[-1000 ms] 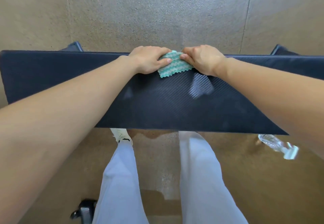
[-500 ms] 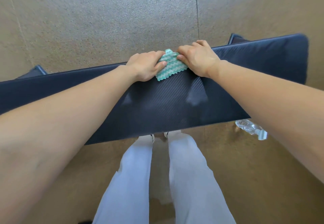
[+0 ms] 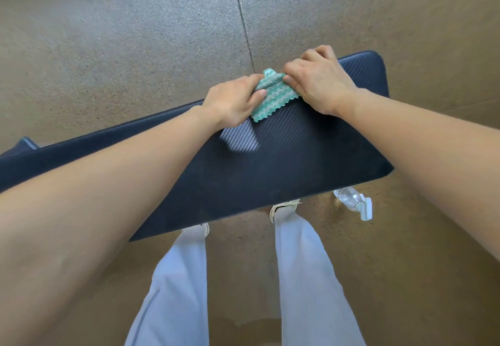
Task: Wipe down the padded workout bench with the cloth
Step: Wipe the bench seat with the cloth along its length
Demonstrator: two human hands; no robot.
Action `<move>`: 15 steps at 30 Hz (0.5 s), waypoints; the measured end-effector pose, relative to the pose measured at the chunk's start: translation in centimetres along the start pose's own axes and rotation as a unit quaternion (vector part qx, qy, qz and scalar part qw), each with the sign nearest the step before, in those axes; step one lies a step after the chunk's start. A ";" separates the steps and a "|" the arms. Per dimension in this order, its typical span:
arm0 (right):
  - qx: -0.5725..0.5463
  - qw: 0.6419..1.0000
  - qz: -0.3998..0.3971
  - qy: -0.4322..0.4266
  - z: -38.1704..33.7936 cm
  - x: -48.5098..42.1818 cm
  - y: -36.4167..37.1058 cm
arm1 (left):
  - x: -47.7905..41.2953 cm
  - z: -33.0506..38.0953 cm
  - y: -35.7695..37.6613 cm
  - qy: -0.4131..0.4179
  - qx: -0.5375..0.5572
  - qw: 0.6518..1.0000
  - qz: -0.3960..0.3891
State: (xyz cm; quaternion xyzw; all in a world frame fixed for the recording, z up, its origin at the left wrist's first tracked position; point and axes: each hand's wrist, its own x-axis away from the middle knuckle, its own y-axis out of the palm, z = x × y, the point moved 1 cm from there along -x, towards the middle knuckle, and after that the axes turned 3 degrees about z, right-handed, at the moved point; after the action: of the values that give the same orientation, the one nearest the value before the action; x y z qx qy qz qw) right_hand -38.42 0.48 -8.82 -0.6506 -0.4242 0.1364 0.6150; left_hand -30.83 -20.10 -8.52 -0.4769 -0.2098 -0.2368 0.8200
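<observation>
Both hands press one small cloth [image 3: 272,96] onto the far edge of the bench [image 3: 284,161], toward its right end. The left hand [image 3: 232,102] has its fingers curled, thumb and fingertips pinching the cloth's left side; the right hand [image 3: 319,83] is likewise curled, knuckles up, pinning the cloth's right side. Between them the cloth bunches into a ridge, its scalloped near edge lying flat on the pad.

It looks light, thin and limp, so it will crumple unless it is spread out and held down under a flat palm; a firm hold on two opposite edges, as now, should keep it from rolling up. The pad's dark cover has a fine woven texture and a slight sheen, and a paler patch just near the cloth may be damp, though I cannot tell. Such a cover probably lets the cloth slide easily; the padding should give a little under pressure.

Nothing lies on the pad to block a stroke. Most of the surface stretches away to the left, under the left forearm. A clear bottle [image 3: 351,201] lies on the floor [image 3: 135,48] beside the bench's near right corner, apart from the hands. The person's legs [image 3: 305,278] stand close against the near edge, with shoes partly tucked beneath it.
</observation>
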 end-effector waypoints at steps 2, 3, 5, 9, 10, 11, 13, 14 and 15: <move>0.004 1.000 0.011 0.020 3.7 1.6 -0.2 | -2.3 3.4 0.3 0.012 -0.007 1.000 -0.002; 0.002 0.999 0.018 0.032 5.5 2.4 -0.2 | -3.4 5.1 0.4 0.019 -0.012 1.000 -0.003; -0.003 0.998 0.033 0.049 8.4 3.7 -0.1 | -5.4 8.0 0.7 0.026 -0.023 0.999 -0.009; -0.038 0.991 0.061 0.109 12.8 6.3 -0.3 | -9.0 12.7 1.5 0.049 -0.038 0.998 -0.022; -0.049 0.988 0.055 0.132 13.5 7.1 -0.3 | -9.7 13.7 1.7 0.064 -0.045 0.997 -0.023; -0.069 0.985 0.042 0.154 14.0 8.0 0.0 | -10.4 14.5 1.9 0.082 -0.052 0.995 -0.025; -0.125 0.974 0.014 0.188 14.1 10.4 0.7 | -11.6 15.9 2.0 0.117 -0.063 0.991 -0.033; -0.165 0.964 0.007 0.208 13.9 11.7 1.1 | -12.1 16.5 2.0 0.137 -0.071 0.987 -0.041; -0.206 0.950 0.007 0.233 13.6 13.0 1.8 | -12.5 17.1 1.8 0.161 -0.086 0.982 -0.051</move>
State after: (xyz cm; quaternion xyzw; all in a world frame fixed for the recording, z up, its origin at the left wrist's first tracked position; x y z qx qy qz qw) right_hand -39.37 19.33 -8.77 -0.7797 -0.2837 -0.1048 0.5483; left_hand -41.82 -1.92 -9.11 -0.4899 -0.0776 -0.3696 0.7857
